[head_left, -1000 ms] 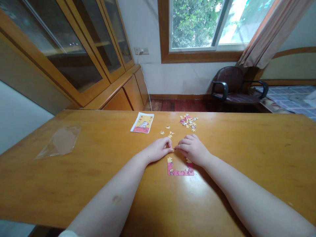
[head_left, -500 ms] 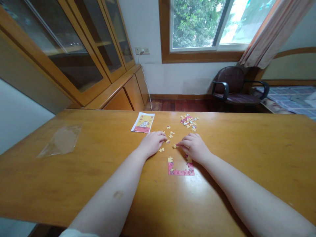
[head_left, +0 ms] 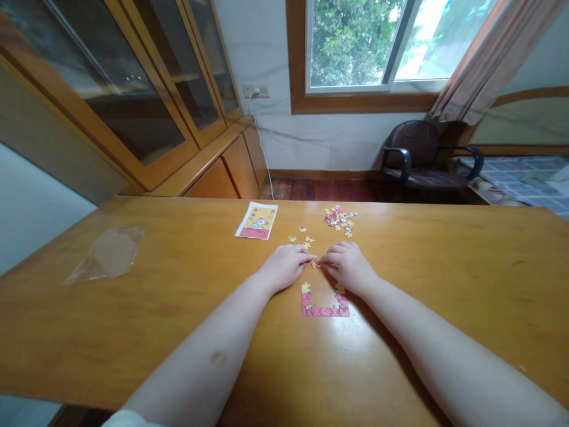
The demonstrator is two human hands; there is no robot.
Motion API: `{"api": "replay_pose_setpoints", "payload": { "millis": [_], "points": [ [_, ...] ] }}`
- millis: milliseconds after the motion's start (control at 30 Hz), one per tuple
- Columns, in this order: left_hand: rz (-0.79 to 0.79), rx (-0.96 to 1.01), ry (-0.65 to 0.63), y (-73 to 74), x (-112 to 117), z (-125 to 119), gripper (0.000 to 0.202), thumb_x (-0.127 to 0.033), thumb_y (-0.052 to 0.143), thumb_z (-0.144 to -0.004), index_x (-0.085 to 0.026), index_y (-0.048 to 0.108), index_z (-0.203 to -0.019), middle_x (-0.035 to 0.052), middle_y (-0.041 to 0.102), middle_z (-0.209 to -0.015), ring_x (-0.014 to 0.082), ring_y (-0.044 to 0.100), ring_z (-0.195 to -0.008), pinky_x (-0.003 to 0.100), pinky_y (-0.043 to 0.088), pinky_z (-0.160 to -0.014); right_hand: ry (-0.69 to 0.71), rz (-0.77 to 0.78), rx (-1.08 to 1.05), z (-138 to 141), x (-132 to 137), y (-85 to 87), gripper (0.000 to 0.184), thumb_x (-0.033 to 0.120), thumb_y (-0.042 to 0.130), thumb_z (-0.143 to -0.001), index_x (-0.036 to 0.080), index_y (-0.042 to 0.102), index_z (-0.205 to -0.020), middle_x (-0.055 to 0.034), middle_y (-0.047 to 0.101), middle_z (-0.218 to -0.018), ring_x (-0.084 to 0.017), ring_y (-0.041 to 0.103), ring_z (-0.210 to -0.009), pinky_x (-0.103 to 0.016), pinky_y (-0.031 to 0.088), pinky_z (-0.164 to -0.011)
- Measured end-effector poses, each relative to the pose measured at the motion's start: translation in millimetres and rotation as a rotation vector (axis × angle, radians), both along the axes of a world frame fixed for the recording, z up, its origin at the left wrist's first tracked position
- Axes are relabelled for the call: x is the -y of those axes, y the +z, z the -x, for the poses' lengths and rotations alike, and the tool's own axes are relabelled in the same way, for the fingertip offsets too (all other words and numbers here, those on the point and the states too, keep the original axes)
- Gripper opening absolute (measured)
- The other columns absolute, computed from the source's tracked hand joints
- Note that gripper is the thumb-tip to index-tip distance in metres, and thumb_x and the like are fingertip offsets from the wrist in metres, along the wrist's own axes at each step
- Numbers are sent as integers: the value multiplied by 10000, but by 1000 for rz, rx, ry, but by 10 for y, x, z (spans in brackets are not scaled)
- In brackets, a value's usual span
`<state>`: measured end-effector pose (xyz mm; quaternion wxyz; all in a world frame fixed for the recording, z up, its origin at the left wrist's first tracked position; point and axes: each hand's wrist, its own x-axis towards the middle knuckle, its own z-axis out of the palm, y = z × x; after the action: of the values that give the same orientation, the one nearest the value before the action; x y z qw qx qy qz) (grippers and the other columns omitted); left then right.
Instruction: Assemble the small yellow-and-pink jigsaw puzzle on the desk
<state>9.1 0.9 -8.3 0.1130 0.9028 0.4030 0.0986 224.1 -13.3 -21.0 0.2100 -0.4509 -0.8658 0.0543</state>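
Note:
My left hand [head_left: 287,265] and my right hand [head_left: 349,265] meet almost fingertip to fingertip over the table. Between them are small yellow and red puzzle pieces [head_left: 315,263], pinched from both sides; whether they interlock is too small to tell. Closer to me lies a partly joined puzzle border [head_left: 326,311], a pink U shape with yellow at its upper ends. My right hand covers some of its right side. Several loose yellow pieces [head_left: 307,245] lie just beyond my fingertips.
A heap of puzzle pieces [head_left: 340,220] sits at the far side of the table [head_left: 427,296]. Left of it lies a picture card [head_left: 256,221] with a white animal. A clear plastic bag [head_left: 109,252] rests at the left. Beyond the table stands an armchair [head_left: 415,151].
My left hand has slid right, bringing its fingertips up to the piece at my right hand. A loose piece left of it is now covered. My right hand has barely moved.

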Motion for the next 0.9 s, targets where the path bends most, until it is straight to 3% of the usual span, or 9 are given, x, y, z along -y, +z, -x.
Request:
{"api": "replay_pose_setpoints", "payload": {
  "millis": [900],
  "points": [
    [17,8,-6,1,12,-18,324,-230,472,-915,-279,681,-1158,41,655,-959,178,605,-898,298,472,-833,-50,73,55,24,10,20,122,297,633,-875,231,731,-843,-29,697,-820,-178,530,-810,-307,308,-740]
  ]
}}
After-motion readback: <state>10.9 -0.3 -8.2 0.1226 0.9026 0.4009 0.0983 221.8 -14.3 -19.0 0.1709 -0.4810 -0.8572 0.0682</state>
